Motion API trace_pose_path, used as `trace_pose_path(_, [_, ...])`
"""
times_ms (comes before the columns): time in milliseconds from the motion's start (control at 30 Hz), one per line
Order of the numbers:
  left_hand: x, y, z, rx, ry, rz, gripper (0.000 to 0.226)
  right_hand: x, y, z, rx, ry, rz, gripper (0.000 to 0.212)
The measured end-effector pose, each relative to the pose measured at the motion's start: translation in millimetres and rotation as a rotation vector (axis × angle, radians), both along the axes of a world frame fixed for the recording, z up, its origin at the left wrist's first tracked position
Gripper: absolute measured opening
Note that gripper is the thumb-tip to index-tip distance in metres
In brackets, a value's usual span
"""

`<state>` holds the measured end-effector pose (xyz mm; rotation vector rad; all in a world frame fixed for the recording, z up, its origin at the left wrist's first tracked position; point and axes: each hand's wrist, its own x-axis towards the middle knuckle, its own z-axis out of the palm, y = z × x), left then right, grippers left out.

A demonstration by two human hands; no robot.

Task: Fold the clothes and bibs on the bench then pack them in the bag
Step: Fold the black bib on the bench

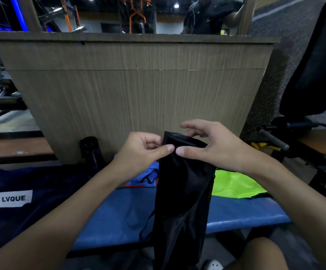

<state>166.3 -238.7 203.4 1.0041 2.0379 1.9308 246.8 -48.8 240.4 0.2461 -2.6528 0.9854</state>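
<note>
A long black garment [183, 191] hangs in front of me, folded narrow, its lower end dropping past the blue bench [119, 217]. My left hand [144, 151] pinches its top edge between thumb and fingers. My right hand [209, 145] pinches the same edge from the right with thumb and forefinger, the other fingers spread. A neon green bib [236, 186] lies on the bench at the right. A blue bib with orange trim [148, 176] lies behind the garment. The dark navy bag [21, 201] with a white LVQUE label sits at the left.
A wooden panel wall [138, 90] stands close behind the bench, with a mirror above it. A black bottle [91, 151] stands by the wall. Gym equipment with a black padded seat [314, 75] is at the right. My knee [263, 254] shows below.
</note>
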Motion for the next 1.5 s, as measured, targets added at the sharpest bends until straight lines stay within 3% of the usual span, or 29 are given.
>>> trace_pose_path(33, [-0.3,1.5,-0.1,-0.008,0.005,-0.010,0.007,-1.2,-2.0,1.0,0.052,-0.004,0.001,0.061])
trace_pose_path(133, [-0.3,1.7,-0.3,-0.037,0.034,-0.020,0.009,-5.9,-6.5,-3.0,0.037,0.022,0.039,0.012])
trace_pose_path(267, [-0.8,0.1,-14.7,-0.028,0.013,0.007,0.019,-8.2,-12.7,-7.7,0.004,0.087,0.025,0.015])
trace_pose_path(367, [-1.0,-3.3,-38.6,-0.056,-0.015,0.005,0.009,-9.5,-16.4,-3.7,0.030,0.167,0.026,0.015])
trace_pose_path(467, [1.2,-4.3,-55.5,-0.091,-0.045,0.019,0.024,-8.8,-15.1,1.9,0.091,0.216,0.022,0.016])
trace_pose_path(600, [0.6,-2.7,-61.6,-0.109,-0.070,0.026,0.014,-7.8,-8.0,2.4,0.135,0.234,-0.033,0.021])
trace_pose_path(833, [-0.6,-5.0,-69.4,0.020,-0.116,0.061,0.015,-9.4,7.3,-8.8,0.232,0.247,-0.204,0.020])
trace_pose_path(900, [-0.4,-5.5,-78.7,-0.037,-0.117,0.020,0.022,-12.1,8.5,-10.4,0.173,0.291,-0.219,0.016])
trace_pose_path(1000, [-0.7,-6.9,-93.1,-0.160,-0.080,0.003,0.011,-16.3,7.9,-10.0,0.126,0.305,-0.210,0.013])
trace_pose_path(1067, [-5.8,-8.9,-97.1,-0.165,-0.093,0.036,0.039,-17.8,7.6,-10.7,0.130,0.307,-0.208,0.019])
trace_pose_path(1167, [-10.8,-12.2,-88.1,-0.074,-0.126,0.134,0.012,-19.3,13.6,-13.7,0.077,0.331,-0.233,0.012])
trace_pose_path(1333, [-28.3,-15.1,-53.4,0.081,-0.145,0.281,0.016,-25.6,24.9,-15.8,0.067,0.326,-0.327,0.017])
trace_pose_path(1500, [-59.2,-21.3,-8.8,-0.026,0.064,0.268,0.014,-42.5,29.8,-17.0,-0.043,0.363,-0.364,0.014])
